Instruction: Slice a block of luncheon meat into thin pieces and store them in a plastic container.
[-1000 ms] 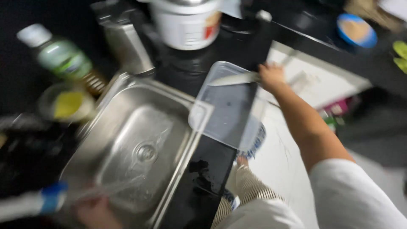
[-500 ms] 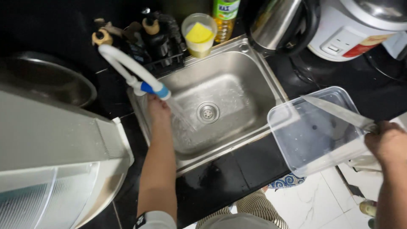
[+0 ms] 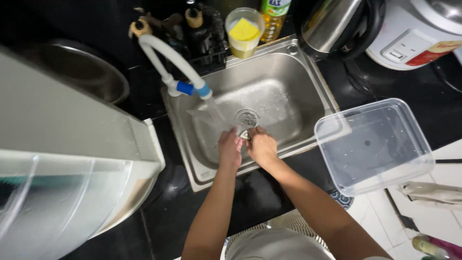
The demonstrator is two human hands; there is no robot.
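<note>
Down in the head view, both hands meet over the steel sink (image 3: 293,82), under the water that falls from the white hose tap (image 3: 168,62) with its blue tip. The left hand (image 3: 230,150) is bent, its fingers curled toward the right hand (image 3: 261,147), which is also curled; between them a small pale object (image 3: 244,136) shows, just below the round drain (image 3: 246,117). It is too small to say what it is, and I cannot tell which hand really grips it. The sink basin holds only a thin film of running water around the drain.

On the black counter to the right of the sink stands a clear plastic box (image 3: 418,139), rectangular with round corners, without lid; it looks wet inside and holds nothing solid that I can see. One corner of it hangs over the sink edge.

Behind the sink, a clear cup (image 3: 244,32) holds a yellow sponge. Beside it stands a bottle (image 3: 273,17) with a green label and yellowish liquid. Further right are a shiny steel kettle (image 3: 332,24) and a white rice cooker (image 3: 414,33) with a red patch on its front. At the left, a dark metal bowl (image 3: 82,72) sits on the counter, and a large white appliance (image 3: 62,163) fills the near left side.
</note>
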